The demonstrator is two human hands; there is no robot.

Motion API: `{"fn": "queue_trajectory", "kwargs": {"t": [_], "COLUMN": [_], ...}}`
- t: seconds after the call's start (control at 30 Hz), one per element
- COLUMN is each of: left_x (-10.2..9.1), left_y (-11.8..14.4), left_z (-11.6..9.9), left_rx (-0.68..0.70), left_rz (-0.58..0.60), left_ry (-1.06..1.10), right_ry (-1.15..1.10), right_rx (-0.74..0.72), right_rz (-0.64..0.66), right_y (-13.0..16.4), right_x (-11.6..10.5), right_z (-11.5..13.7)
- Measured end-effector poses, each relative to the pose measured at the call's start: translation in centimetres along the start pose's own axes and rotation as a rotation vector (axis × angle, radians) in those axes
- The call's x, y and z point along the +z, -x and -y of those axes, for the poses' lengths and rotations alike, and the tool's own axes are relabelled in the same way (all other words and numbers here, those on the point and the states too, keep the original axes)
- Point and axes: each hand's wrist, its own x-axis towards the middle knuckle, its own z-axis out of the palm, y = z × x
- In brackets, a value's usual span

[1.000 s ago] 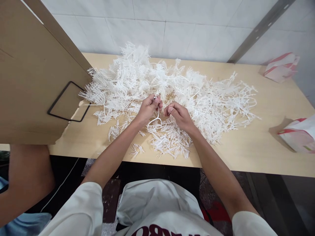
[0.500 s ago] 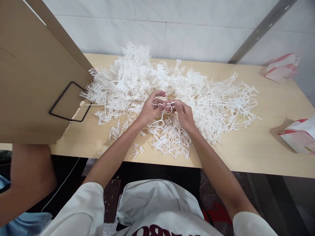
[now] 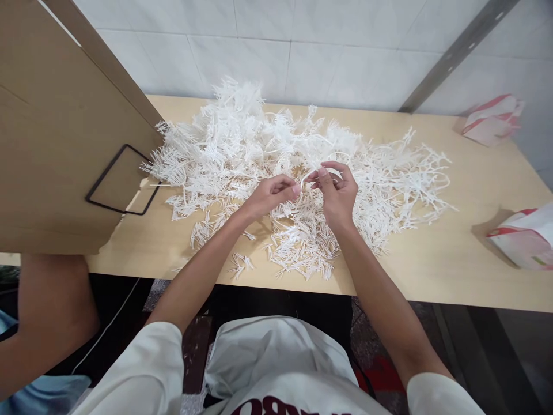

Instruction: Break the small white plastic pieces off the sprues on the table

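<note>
A big heap of white plastic comb-like strips [image 3: 242,144] covers the middle of a light wooden table [image 3: 453,271]. My left hand [image 3: 270,196] and my right hand [image 3: 339,193] meet just above the heap's front part. Between their fingertips they pinch one thin white plastic strip [image 3: 309,176], each hand on one end. A smaller loose bunch of the same strips [image 3: 302,248] lies under my hands near the table's front edge.
A brown cardboard panel [image 3: 52,132] with a black rectangle outline stands at the left. Two pink-and-white paper bags [image 3: 492,118] [image 3: 525,239] lie at the right. Another person's arm [image 3: 47,311] shows at the lower left. A tiled wall runs behind the table.
Both hands have shifted to the right and slightly up. The looped strip that hung below my left hand is no longer there; a short strip is now held between both hands.
</note>
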Motion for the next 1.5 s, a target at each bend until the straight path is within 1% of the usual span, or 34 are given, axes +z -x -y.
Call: {"fn": "queue_trajectory", "kwargs": {"t": [0.07, 0.13, 0.23, 0.33, 0.4, 0.43, 0.5, 0.57, 0.63, 0.73, 0.83, 0.9, 0.97, 1.07, 1.2, 1.27, 1.37, 1.4, 1.43, 1.5], "left_x": [0.0, 0.0, -0.2, -0.6, -0.8, -0.9, -1.0, -1.1, -1.0, -0.7, -0.4, -0.4, -0.3, -0.3, -0.2, 0.0, 0.4, 0.5, 0.7, 0.9], "left_y": [0.1, 0.0, -0.4, -0.8, -0.9, -0.9, -0.7, -0.4, -0.1, 0.1, 0.0, -0.1, -0.1, -0.2, -0.2, -0.1, 0.1, 0.1, 0.1, 0.0], "left_z": [-0.1, 0.0, 0.6, 1.0, 1.1, 1.0, 0.7, 0.2, -0.2, -0.4, -0.1, 0.1, 0.2, 0.4, 0.7, 0.8, 0.8, 0.9, 0.9, 1.1], "left_rx": [0.023, 0.044, 0.054, 0.084, 0.115, 0.129, 0.158, 0.173, 0.145, 0.066, 0.032, 0.033, 0.050, 0.076, 0.083, 0.062, 0.034, 0.024, 0.016, 0.016], "left_rz": [0.038, 0.003, -0.106, -0.251, -0.333, -0.348, -0.324, -0.257, -0.199, -0.201, -0.213, -0.190, -0.149, -0.128, -0.220, -0.193, -0.063, -0.041, -0.040, -0.082], "left_ry": [-0.059, -0.027, 0.091, 0.116, 0.106, 0.103, 0.093, 0.055, -0.016, -0.159, -0.254, -0.225, -0.135, 0.003, 0.120, 0.156, 0.162, 0.145, 0.117, 0.046], "right_ry": [-0.016, -0.011, 0.038, 0.083, 0.081, 0.073, 0.067, 0.099, 0.161, 0.229, 0.250, 0.234, 0.202, 0.186, 0.166, 0.163, 0.162, 0.158, 0.153, 0.139], "right_rx": [0.020, 0.065, 0.131, 0.169, 0.194, 0.205, 0.216, 0.201, 0.154, 0.062, 0.029, 0.034, 0.028, 0.001, 0.050, 0.069, 0.078, 0.086, 0.098, 0.123], "right_rz": [-0.014, 0.019, 0.170, 0.322, 0.363, 0.360, 0.304, 0.221, 0.155, 0.113, 0.070, 0.036, 0.016, 0.036, 0.109, 0.132, 0.140, 0.144, 0.151, 0.164], "right_y": [-0.1, -0.1, 0.1, 0.3, 0.3, 0.3, 0.2, 0.2, 0.3, 0.7, 1.1, 1.2, 1.1, 0.7, 0.5, 0.7, 1.0, 1.0, 1.1, 1.1], "right_x": [0.0, 0.0, 0.1, 0.1, 0.0, 0.0, -0.1, -0.1, -0.1, 0.2, 0.5, 0.6, 0.5, 0.4, 0.3, 0.4, 0.6, 0.6, 0.7, 0.7], "right_z": [-0.1, 0.0, 0.6, 0.9, 0.9, 0.8, 0.6, 0.5, 0.6, 1.0, 1.4, 1.5, 1.5, 1.2, 0.6, 0.5, 0.4, 0.4, 0.3, 0.3]}}
